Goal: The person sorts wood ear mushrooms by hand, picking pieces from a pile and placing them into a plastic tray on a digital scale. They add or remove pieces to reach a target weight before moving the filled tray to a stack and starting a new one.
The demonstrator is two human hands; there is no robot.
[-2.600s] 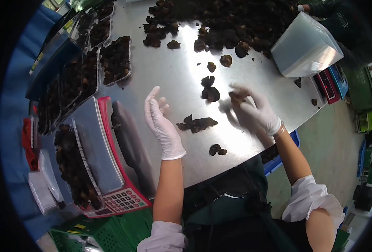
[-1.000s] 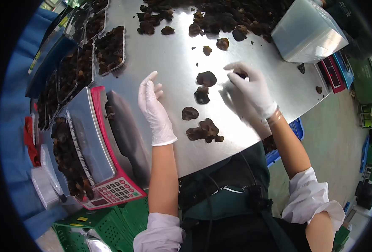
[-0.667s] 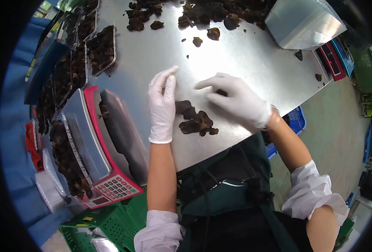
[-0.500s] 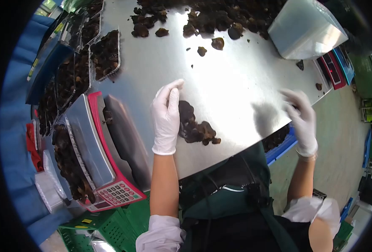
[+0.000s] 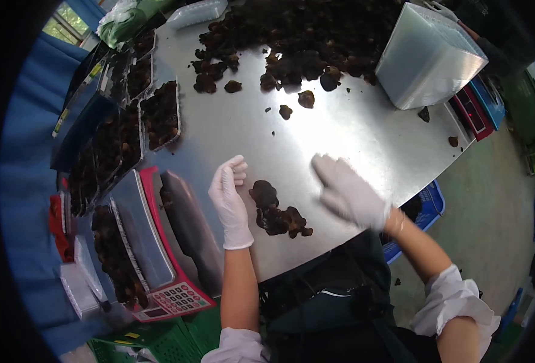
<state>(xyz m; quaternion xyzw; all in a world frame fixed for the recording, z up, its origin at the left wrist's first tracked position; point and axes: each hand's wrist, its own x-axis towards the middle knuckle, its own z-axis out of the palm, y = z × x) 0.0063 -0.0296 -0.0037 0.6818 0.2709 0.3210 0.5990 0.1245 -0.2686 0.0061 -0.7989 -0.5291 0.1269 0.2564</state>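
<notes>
A small cluster of dark brown wood ear mushroom lies on the steel table near its front edge. Just left of it is my gloved left hand, fingers loosely curled and thumb apart, with nothing visible in it. My gloved right hand, slightly blurred, hovers right of the cluster with its fingers stretched out and holding nothing. Neither hand appears to touch the mushroom. Farther back, a wide heap of the same mushroom covers the table, with a few loose pieces in front.
On the left stands a pink-framed scale with a filled tray beside its plate. Filled clear trays line the left side. A stack of clear trays and a red scale stand right. A blue basket is below the edge.
My right hand has swung left from beyond the table's right edge to over the table, near the mushroom cluster. The view has tilted up a little; my left hand stays beside the cluster.
</notes>
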